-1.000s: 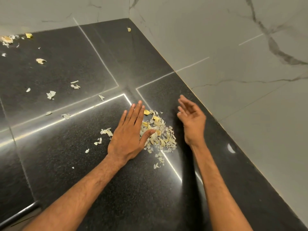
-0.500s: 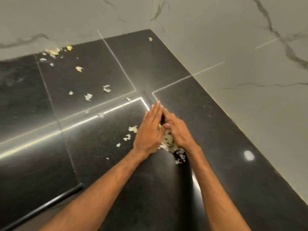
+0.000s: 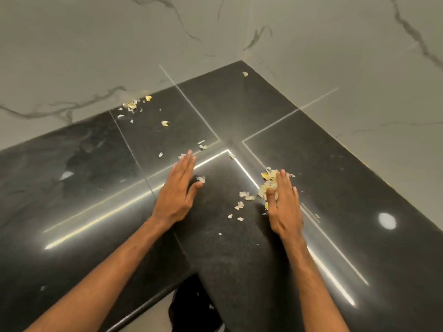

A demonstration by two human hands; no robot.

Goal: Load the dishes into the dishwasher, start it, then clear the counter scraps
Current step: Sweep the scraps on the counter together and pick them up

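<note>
Pale peel scraps lie on a black L-shaped counter (image 3: 335, 178). The main scrap pile (image 3: 268, 182) sits at the fingertips and thumb side of my right hand (image 3: 285, 204), which lies flat on the counter with straight fingers, partly covering the pile. My left hand (image 3: 178, 192) rests flat and open further left, fingers pointing away, with one small scrap (image 3: 201, 179) beside its thumb. A few loose scraps (image 3: 244, 197) lie between the hands. More scraps (image 3: 131, 105) sit by the back wall, and a single piece (image 3: 245, 74) lies in the far corner.
Grey marble-look walls (image 3: 347, 56) close the counter at the back and right. The counter's front edge (image 3: 143, 305) runs below my left arm, with floor and a dark shape beneath. Bright light reflections streak the polished surface.
The hands, pressed together around the pile half a second ago, have come apart. My left hand moved left onto bare counter; my right hand stays flat on the pile. The view tilted up.
</note>
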